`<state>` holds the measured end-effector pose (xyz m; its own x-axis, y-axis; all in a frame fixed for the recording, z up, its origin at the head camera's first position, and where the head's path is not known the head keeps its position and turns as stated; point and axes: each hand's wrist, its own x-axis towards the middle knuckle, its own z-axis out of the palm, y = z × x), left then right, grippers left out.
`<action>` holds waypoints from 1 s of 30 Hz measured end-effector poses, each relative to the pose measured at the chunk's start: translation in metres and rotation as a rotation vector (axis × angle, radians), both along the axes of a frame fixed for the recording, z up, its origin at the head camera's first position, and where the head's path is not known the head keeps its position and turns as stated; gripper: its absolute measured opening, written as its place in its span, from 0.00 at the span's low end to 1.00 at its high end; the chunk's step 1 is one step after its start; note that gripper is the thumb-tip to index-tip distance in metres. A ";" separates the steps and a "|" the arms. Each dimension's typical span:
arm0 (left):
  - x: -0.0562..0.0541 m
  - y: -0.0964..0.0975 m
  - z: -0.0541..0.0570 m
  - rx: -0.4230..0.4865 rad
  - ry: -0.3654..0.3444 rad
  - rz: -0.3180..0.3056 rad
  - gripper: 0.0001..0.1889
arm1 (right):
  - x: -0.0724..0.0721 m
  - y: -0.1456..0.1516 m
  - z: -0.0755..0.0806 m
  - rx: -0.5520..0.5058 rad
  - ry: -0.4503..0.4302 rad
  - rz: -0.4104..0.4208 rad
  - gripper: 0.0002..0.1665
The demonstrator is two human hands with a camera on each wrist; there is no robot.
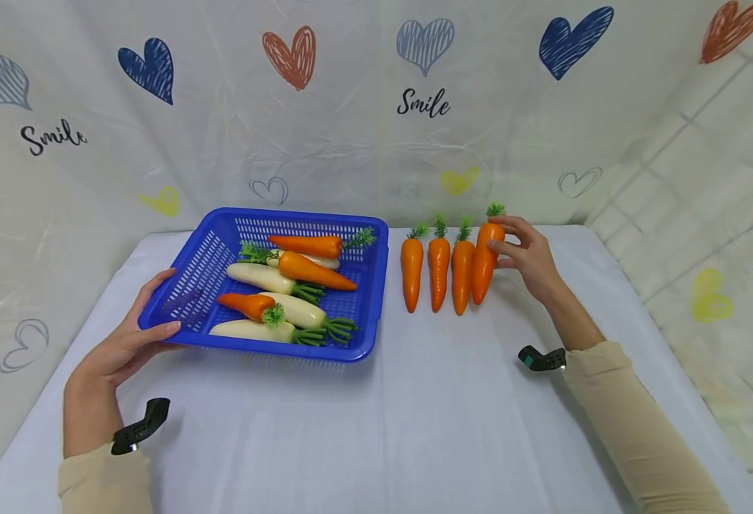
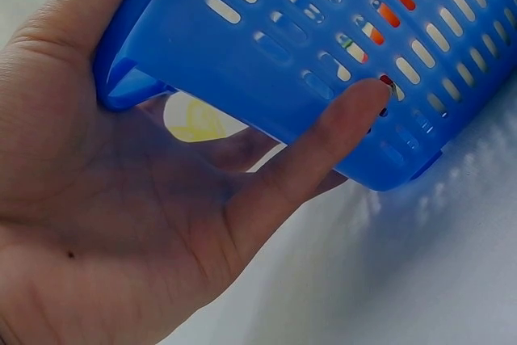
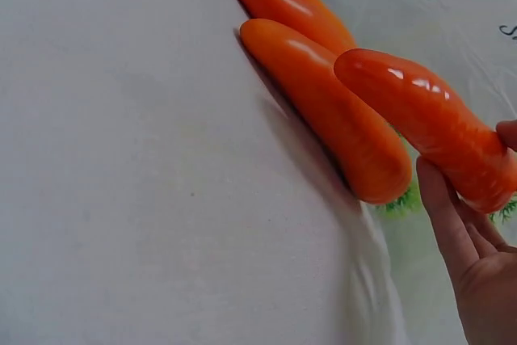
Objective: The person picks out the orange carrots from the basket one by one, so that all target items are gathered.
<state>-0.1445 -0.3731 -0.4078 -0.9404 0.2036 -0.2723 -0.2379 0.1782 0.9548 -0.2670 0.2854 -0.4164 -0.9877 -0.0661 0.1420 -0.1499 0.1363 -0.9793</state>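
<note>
My left hand (image 1: 125, 339) grips the left end of a blue plastic basket (image 1: 381, 285); up close in the left wrist view, a finger (image 2: 323, 135) lies along the slotted wall (image 2: 266, 46). Inside lie orange carrots, such as the long one (image 1: 317, 271), and several white radishes (image 1: 260, 277) with green stems. To the right, my right hand (image 1: 527, 257) pinches a carrot (image 1: 487, 260) near its leafy top. That carrot, seen large in the right wrist view (image 3: 428, 111), is tilted beside the nearest of three carrots (image 1: 462, 275) lying in a row on the table.
A white cloth (image 1: 415, 428) covers the table. Behind it hangs a pale curtain (image 1: 357, 128) printed with hearts and "Smile". The basket's right wall stands close to the leftmost carrot (image 1: 411, 275) of the row. Each wrist wears a black camera (image 1: 141, 425).
</note>
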 end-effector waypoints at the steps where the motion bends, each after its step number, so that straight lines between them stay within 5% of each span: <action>1: 0.000 0.000 0.000 0.003 -0.001 0.001 0.46 | 0.000 0.001 -0.001 0.010 -0.005 -0.004 0.28; 14: 0.005 -0.001 0.002 -0.003 -0.003 -0.001 0.45 | -0.003 -0.001 -0.024 0.210 -0.141 -0.027 0.34; 30: 0.003 0.004 0.002 0.023 0.009 0.009 0.45 | -0.004 -0.001 -0.016 0.421 -0.261 0.043 0.40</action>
<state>-0.1412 -0.3695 -0.4062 -0.9445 0.2015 -0.2595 -0.2310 0.1543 0.9606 -0.2705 0.2848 -0.4323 -0.9817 -0.1061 -0.1579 0.0790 0.5274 -0.8459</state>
